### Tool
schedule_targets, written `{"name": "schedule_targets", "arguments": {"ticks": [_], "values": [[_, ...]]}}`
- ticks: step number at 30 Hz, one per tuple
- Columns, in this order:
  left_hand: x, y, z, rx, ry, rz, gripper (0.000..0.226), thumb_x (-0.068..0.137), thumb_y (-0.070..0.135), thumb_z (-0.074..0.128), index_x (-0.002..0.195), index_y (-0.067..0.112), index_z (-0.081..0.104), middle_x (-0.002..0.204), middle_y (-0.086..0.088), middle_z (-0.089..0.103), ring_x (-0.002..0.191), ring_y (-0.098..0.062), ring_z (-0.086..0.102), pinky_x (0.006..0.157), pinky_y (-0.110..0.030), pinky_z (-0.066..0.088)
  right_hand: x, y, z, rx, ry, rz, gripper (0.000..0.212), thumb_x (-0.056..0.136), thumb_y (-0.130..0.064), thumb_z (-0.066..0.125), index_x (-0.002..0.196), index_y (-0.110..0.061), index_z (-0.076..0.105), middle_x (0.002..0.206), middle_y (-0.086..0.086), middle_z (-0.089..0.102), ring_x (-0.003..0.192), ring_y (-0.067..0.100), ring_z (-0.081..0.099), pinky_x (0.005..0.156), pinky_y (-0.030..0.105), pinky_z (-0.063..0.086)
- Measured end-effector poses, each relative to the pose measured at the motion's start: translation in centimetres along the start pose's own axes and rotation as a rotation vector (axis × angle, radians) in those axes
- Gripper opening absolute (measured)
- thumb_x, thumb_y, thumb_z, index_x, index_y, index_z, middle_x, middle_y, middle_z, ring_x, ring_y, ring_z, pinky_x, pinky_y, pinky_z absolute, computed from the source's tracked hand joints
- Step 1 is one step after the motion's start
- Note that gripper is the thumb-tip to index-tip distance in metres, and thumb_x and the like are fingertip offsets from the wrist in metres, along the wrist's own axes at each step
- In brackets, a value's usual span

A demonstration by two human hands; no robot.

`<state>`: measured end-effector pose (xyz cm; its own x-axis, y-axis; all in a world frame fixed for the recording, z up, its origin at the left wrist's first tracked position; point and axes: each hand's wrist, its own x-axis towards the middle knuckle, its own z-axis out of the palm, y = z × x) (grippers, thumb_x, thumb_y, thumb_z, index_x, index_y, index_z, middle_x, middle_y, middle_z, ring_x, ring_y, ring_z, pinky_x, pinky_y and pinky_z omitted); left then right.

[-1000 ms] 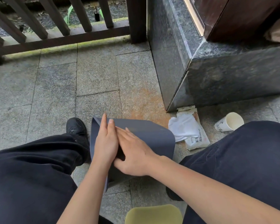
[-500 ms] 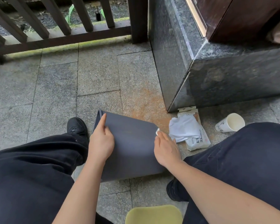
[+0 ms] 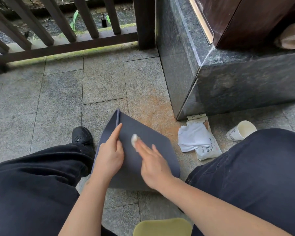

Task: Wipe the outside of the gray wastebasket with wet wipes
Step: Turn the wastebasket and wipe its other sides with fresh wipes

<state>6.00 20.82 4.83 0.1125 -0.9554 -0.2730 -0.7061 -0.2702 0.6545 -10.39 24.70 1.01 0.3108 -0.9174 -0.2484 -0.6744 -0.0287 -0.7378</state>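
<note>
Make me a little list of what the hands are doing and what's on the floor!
Left hand: grips the grey pad by its edge
Right hand: straight fingers press a small white wad on the pad; blurred
Pad: between the person's knees
Stone floor: wipes pack with a white wipe on it; paper cup on its side

Floor [image 3: 61, 92]: grey stone tiles, w/ orange-brown stain [image 3: 153, 106] left of the granite block [image 3: 245, 82] at its near corner. Wipes pack [image 3: 209, 150] lies flat just in front of that corner, white cloth [image 3: 192, 138] crumpled on it. Paper cup [image 3: 240, 130] on its side in front of block, right of corner. Black shoe [image 3: 82, 135] well left of block. Dark grey board [image 3: 152, 132] left of corner; floor contact unclear.
</note>
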Motion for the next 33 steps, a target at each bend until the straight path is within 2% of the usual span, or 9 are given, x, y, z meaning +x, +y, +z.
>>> {"name": "schedule_targets", "arguments": {"ticks": [2, 6, 9, 12, 15, 18, 23, 26, 33], "values": [[0.4, -0.1, -0.4, 0.025, 0.025, -0.066, 0.054, 0.097, 0.023, 0.036, 0.141, 0.055, 0.036, 0.077, 0.009, 0.066, 0.064, -0.002, 0.06, 0.057, -0.019, 0.041, -0.9, 2.5, -0.4, -0.053, -0.006, 0.266, 0.088, 0.084, 0.006, 0.037, 0.155, -0.035, 0.006, 0.161, -0.02, 0.007, 0.143, 0.002, 0.005, 0.119, 0.034, 0.007], [0.5, 0.5, -0.6, 0.039, 0.009, -0.079, 0.053, 0.098, 0.025, 0.035, 0.142, 0.054, 0.035, 0.084, 0.005, 0.067, 0.069, -0.009, 0.061, 0.067, -0.033, 0.045, -2.0, 4.7, -0.3, -0.146, -0.026, 0.59, 0.077, 0.091, -0.001, 0.044, 0.155, -0.019, 0.007, 0.163, -0.005, 0.012, 0.144, 0.024, 0.026, 0.114, 0.043, 0.031], [0.2, 0.9, -0.6, 0.091, 0.017, -0.053, 0.053, 0.098, 0.026, 0.034, 0.144, 0.053, 0.031, 0.084, -0.005, 0.066, 0.073, -0.024, 0.062, 0.073, -0.04, 0.05, -1.9, 3.4, 0.3, -0.095, -0.031, 0.709, 0.075, 0.094, -0.009, 0.046, 0.155, -0.008, 0.001, 0.163, 0.004, 0.006, 0.147, 0.025, 0.018, 0.116, 0.04, 0.026], [0.0, 1.4, -0.2, 0.141, -0.005, -0.026, 0.056, 0.098, 0.026, 0.033, 0.146, 0.054, 0.026, 0.078, -0.011, 0.062, 0.07, -0.029, 0.059, 0.07, -0.041, 0.048, -1.6, 0.2, 0.8, 0.028, 0.02, 0.526, 0.081, 0.089, -0.001, 0.042, 0.155, -0.012, -0.003, 0.164, 0.001, -0.005, 0.151, 0.018, 0.003, 0.121, 0.034, 0.015], [-0.3, 1.4, 0.2, 0.103, -0.02, -0.005, 0.057, 0.098, 0.024, 0.036, 0.147, 0.051, 0.03, 0.069, -0.002, 0.062, 0.063, -0.018, 0.059, 0.068, -0.041, 0.05, -1.5, -4.8, 1.3, 0.122, 0.039, 0.169, 0.096, 0.073, 0.004, 0.032, 0.155, -0.024, -0.008, 0.162, -0.013, -0.013, 0.147, 0.0, -0.013, 0.121, 0.027, 0.001], [0.0, 0.7, 0.2, 0.017, 0.028, -0.038, 0.054, 0.097, 0.02, 0.04, 0.145, 0.044, 0.04, 0.066, 0.005, 0.064, 0.062, -0.007, 0.059, 0.058, -0.019, 0.043, -1.6, -6.5, 1.8, 0.073, 0.031, 0.025, 0.099, 0.069, -0.002, 0.034, 0.155, -0.025, -0.009, 0.162, -0.016, -0.013, 0.143, -0.007, -0.017, 0.118, 0.027, -0.008], [1.5, -1.7, -0.3, 0.042, 0.127, -0.172, 0.054, 0.096, 0.02, 0.036, 0.145, 0.04, 0.043, 0.12, -0.017, 0.066, 0.104, -0.034, 0.06, 0.079, -0.034, 0.041, -1.8, -2.4, 1.1, -0.103, 0.008, 0.174, 0.1, 0.074, -0.001, 0.044, 0.155, -0.024, -0.011, 0.162, -0.013, -0.012, 0.146, -0.001, -0.013, 0.122, 0.038, -0.004], [1.9, -2.3, -0.5, 0.044, 0.123, -0.212, 0.054, 0.095, 0.02, 0.035, 0.145, 0.039, 0.043, 0.126, -0.017, 0.063, 0.111, -0.036, 0.057, 0.09, -0.038, 0.043, -1.9, 1.4, 0.1, -0.16, 0.04, 0.353, 0.093, 0.081, 0.001, 0.047, 0.156, -0.023, -0.004, 0.163, -0.011, -0.002, 0.149, 0.005, -0.003, 0.122, 0.04, 0.002], [2.1, -2.3, -0.8, 0.051, 0.135, -0.211, 0.056, 0.095, 0.023, 0.033, 0.145, 0.047, 0.038, 0.126, -0.016, 0.063, 0.108, -0.035, 0.058, 0.083, -0.037, 0.04, -1.9, 3.6, 0.2, -0.154, 0.106, 0.523, 0.081, 0.086, -0.004, 0.05, 0.155, -0.017, 0.01, 0.163, -0.004, 0.011, 0.149, 0.014, 0.01, 0.122, 0.04, 0.01]]}}
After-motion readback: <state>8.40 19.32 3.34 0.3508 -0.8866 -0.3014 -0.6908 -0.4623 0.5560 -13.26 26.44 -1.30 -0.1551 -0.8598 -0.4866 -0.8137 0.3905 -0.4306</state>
